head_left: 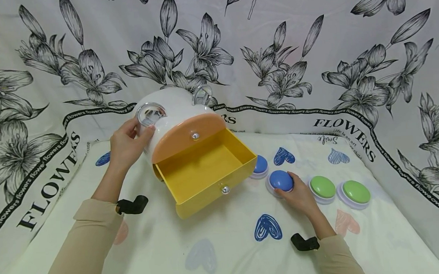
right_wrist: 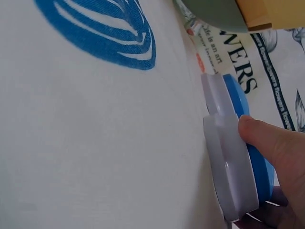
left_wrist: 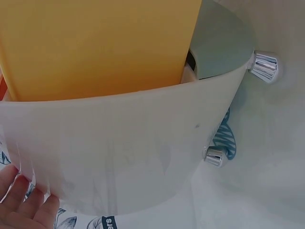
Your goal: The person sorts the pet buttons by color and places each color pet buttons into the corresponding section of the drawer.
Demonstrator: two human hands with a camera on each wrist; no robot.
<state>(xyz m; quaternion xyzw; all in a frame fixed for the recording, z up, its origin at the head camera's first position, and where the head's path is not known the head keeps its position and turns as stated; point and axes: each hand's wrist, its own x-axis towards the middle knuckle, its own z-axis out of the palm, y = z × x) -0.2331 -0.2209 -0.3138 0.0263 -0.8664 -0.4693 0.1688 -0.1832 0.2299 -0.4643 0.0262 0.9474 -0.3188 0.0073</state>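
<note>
My left hand (head_left: 127, 144) holds the left side of a white rounded drawer box (head_left: 174, 106), thumb near a chrome ring-like knob (head_left: 151, 113). In the left wrist view its fingertips (left_wrist: 16, 191) press the white wall. The box leans, its orange upper drawer (head_left: 185, 137) closed and its yellow lower drawer (head_left: 204, 198) pulled out with nothing inside. My right hand (head_left: 300, 195) grips a blue push button (head_left: 280, 180) with a pale base, thumb and fingers on opposite sides. In the right wrist view the thumb (right_wrist: 269, 138) lies at the blue cap's edge.
Another blue push button (head_left: 260, 164) sits beside the drawer's right corner. Two green push buttons (head_left: 322, 187) stand right of my right hand. A white cloth with printed hearts (head_left: 268, 227) covers the surface, and a flower-printed curtain (head_left: 275, 58) hangs behind.
</note>
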